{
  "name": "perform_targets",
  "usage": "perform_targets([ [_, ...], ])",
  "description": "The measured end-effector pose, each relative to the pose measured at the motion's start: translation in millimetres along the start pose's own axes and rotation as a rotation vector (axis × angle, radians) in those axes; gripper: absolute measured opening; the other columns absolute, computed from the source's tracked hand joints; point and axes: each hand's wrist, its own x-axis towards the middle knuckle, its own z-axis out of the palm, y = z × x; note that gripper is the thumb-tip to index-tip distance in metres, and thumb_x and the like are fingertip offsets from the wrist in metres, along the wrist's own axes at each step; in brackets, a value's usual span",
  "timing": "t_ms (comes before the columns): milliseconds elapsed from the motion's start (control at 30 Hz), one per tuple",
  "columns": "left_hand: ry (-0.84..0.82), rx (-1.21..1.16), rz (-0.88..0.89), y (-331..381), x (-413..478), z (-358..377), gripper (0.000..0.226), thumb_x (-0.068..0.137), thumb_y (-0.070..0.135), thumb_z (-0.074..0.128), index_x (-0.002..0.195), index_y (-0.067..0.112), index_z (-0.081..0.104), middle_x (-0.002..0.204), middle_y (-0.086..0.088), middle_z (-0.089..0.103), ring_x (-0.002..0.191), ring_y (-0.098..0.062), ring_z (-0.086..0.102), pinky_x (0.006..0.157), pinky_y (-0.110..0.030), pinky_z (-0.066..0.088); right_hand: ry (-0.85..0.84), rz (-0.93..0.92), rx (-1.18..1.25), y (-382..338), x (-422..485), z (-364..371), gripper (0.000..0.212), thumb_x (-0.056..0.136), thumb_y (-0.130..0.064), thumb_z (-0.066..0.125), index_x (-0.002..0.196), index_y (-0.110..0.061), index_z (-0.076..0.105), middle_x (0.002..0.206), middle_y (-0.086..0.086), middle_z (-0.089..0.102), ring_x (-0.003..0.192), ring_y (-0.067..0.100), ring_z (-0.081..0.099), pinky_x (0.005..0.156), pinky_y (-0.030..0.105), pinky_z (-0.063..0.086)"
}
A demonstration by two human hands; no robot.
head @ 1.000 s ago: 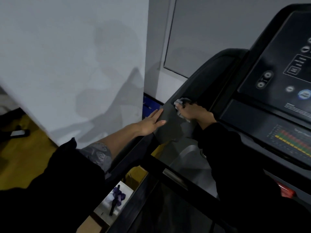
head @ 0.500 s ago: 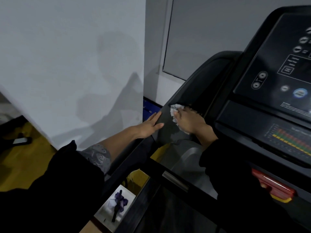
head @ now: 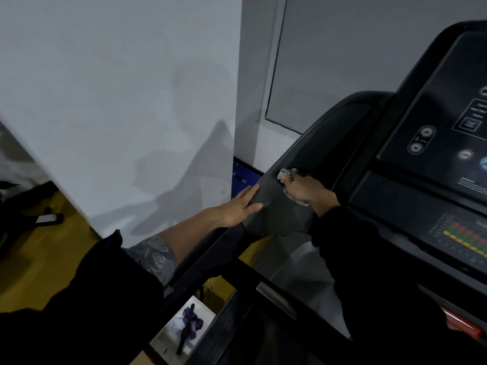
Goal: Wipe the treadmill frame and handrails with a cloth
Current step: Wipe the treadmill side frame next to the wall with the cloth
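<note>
Grey wall (head: 105, 101), handrail (head: 329, 127) running up-right, right hand (head: 303, 189) gripping cloth (head: 285, 173)

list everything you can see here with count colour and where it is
treadmill: one, dark grey and black, fills the right half
console: one, black with round buttons, upper right
colour chart: one, red, yellow and green bars, right edge below the console
red part: one, red, lower right on the treadmill
cloth: one, whitish, crumpled against the treadmill under the right hand
wall: white, left and centre
floor: yellow, lower left
blue thing: one, at the wall's foot, cannot tell what it is
box: one, white, bottom centre, with a purple item on it
left hand: one, flat on the treadmill's edge
right hand: one, grips the cloth
</note>
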Motion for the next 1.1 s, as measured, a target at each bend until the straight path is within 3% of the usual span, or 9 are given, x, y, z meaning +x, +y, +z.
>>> perform_targets([
  [100, -0.008, 0.009, -0.003, -1.3, 2.4, 0.1, 0.065, 0.099, 0.045, 0.029, 0.148, 0.026, -0.010, 0.157, 0.001, -0.012, 0.145, -0.018, -0.003, 0.118, -0.036, 0.004, 0.026, 0.021, 0.065, -1.5, 2.0, 3.0, 0.038, 0.098, -0.025, 0.033, 0.134, -0.015, 0.038, 0.140, 0.021, 0.038, 0.127, 0.040, 0.039, 0.107, 0.047, 0.031],
  [300, 0.014, 0.036, -0.008, -1.0, 3.5, 1.5, 0.066, 0.099, 0.043, 0.030, 0.148, 0.024, -0.009, 0.158, -0.001, -0.010, 0.145, -0.018, -0.004, 0.118, -0.035, 0.003, 0.126, -0.011, 0.089, -7.3, -3.7, 18.7, 0.047, 0.100, -0.035, 0.024, 0.146, -0.023, 0.028, 0.154, 0.007, 0.025, 0.141, 0.029, 0.023, 0.116, 0.043, 0.015],
  [433, 0.010, 0.028, -0.005, -0.2, 3.0, 0.7, 0.066, 0.099, 0.042, 0.030, 0.148, 0.021, -0.009, 0.158, -0.003, -0.011, 0.145, -0.017, -0.005, 0.118, -0.033, 0.002, 0.179, -0.076, 0.034, -9.1, -25.0, 27.1, 0.046, 0.101, -0.038, 0.022, 0.145, -0.025, 0.031, 0.152, 0.003, 0.028, 0.139, 0.029, 0.027, 0.112, 0.042, 0.022],
  [567, 0.005, 0.018, -0.001, -1.2, 3.3, 0.4, 0.066, 0.099, 0.043, 0.030, 0.148, 0.024, -0.010, 0.157, -0.002, -0.011, 0.145, -0.017, -0.004, 0.118, -0.034, 0.003, 0.207, -0.095, -0.130, 3.6, -47.8, 28.3, 0.081, 0.078, -0.054, -0.003, 0.145, -0.021, 0.029, 0.146, 0.011, 0.036, 0.130, 0.032, 0.039, 0.105, 0.042, 0.032],
  [700, 0.005, 0.008, 0.000, -2.8, 4.1, 0.9, 0.065, 0.099, 0.044, 0.030, 0.148, 0.027, -0.010, 0.157, -0.001, -0.012, 0.145, -0.018, -0.004, 0.118, -0.034, 0.003, 0.164, 0.040, -0.215, -3.0, -38.2, 30.9, 0.055, 0.098, -0.039, 0.031, 0.142, -0.007, 0.028, 0.143, 0.026, 0.035, 0.130, 0.039, 0.037, 0.108, 0.047, 0.027],
  [800, 0.007, -0.009, 0.003, -4.5, 5.8, 1.4, 0.066, 0.099, 0.045, 0.030, 0.148, 0.028, -0.009, 0.157, 0.000, -0.012, 0.145, -0.018, -0.004, 0.118, -0.035, 0.003, 0.160, 0.087, -0.120, -10.4, -27.2, 28.8, 0.054, 0.099, -0.039, 0.029, 0.143, -0.008, 0.029, 0.145, 0.026, 0.031, 0.133, 0.041, 0.031, 0.111, 0.051, 0.022],
  [967, 0.005, -0.014, 0.013, -5.0, 5.0, 1.0, 0.066, 0.098, 0.045, 0.031, 0.148, 0.028, -0.010, 0.157, 0.001, -0.012, 0.145, -0.019, -0.004, 0.119, -0.039, 0.003, 0.224, 0.031, -0.089, -9.6, -37.6, 31.1, 0.056, 0.097, -0.044, 0.017, 0.142, -0.015, 0.032, 0.147, 0.015, 0.032, 0.133, 0.036, 0.032, 0.109, 0.045, 0.023],
  [1033, 0.004, 0.000, 0.010, -4.8, 3.7, 1.0, 0.067, 0.098, 0.045, 0.031, 0.148, 0.028, -0.010, 0.157, 0.001, -0.012, 0.145, -0.019, -0.004, 0.119, -0.039, 0.003, 0.252, -0.033, -0.122, -5.5, -47.9, 37.1, 0.070, 0.087, -0.047, 0.006, 0.142, -0.016, 0.035, 0.146, 0.014, 0.035, 0.128, 0.036, 0.039, 0.106, 0.044, 0.029],
  [1100, -0.008, 0.003, 0.009, -5.3, 3.3, 0.2, 0.067, 0.098, 0.047, 0.031, 0.148, 0.028, -0.011, 0.157, 0.001, -0.012, 0.145, -0.019, -0.004, 0.119, -0.041, 0.003, 0.273, -0.097, -0.192, 1.3, -53.9, 42.6, 0.069, 0.084, -0.043, 0.014, 0.132, -0.013, 0.053, 0.132, 0.019, 0.053, 0.112, 0.040, 0.056, 0.094, 0.049, 0.044],
])
